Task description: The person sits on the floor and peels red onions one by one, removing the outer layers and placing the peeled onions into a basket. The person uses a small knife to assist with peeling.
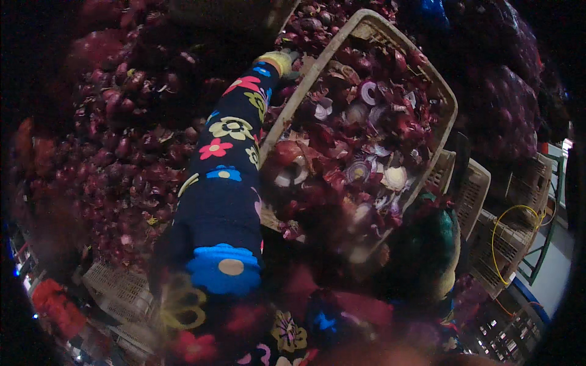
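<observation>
A long plastic crate (296, 101) with a pale, dirty rim stands tilted in front of me, holding red onion skins, cut rings and pieces (357, 171). My left hand (287, 63), in a grey glove with a yellow cuff, reaches past the crate's upper left side, near loose red onions (316, 20); its fingers are partly hidden. A dark flowered sleeve covers that arm. By the crate's lower right corner is my right hand (428, 238), in a dark green glove with a pale cuff. Shadow hides its fingers and anything in them.
A large heap of red onions (132, 183) spreads at the left. Full mesh sacks (503, 100) stand at the upper right. More plastic crates (476, 196) are at the right, with a yellow hose or cord (493, 238) looped over them. Other crates (116, 286) lie at the lower left.
</observation>
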The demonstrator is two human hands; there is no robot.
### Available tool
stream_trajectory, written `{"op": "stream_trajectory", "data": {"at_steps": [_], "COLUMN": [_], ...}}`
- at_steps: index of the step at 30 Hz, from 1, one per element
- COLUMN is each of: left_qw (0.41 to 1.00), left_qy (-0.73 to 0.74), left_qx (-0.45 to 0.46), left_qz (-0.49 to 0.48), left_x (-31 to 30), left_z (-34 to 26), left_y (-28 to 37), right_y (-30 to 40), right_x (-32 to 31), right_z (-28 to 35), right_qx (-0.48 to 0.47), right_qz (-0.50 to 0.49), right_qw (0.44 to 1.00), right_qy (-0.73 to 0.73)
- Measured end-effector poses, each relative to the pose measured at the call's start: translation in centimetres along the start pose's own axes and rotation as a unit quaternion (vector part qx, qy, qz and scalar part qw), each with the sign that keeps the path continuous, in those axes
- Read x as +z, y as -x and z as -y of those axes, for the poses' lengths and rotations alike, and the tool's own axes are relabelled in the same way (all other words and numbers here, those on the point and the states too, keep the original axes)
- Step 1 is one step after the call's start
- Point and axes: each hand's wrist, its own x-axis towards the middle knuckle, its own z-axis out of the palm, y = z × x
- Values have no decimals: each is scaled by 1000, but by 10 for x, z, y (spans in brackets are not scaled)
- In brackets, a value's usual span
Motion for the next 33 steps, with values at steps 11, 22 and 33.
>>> {"op": "stream_trajectory", "data": {"at_steps": [11,22,33], "left_qw": [1000,995,985], "left_qy": [13,-70,28], "left_qx": [-24,59,-99], "left_qz": [14,34,-139], "left_x": [20,-7,-2], "left_z": [-16,-30,40], "left_y": [-34,91,250], "right_y": [-8,10,23], "right_x": [-39,8,19], "right_z": [5,6,-6], "right_qx": [96,-423,-70], "right_qz": [-112,-23,39], "right_qw": [987,741,991], "right_qy": [54,521,107]}}
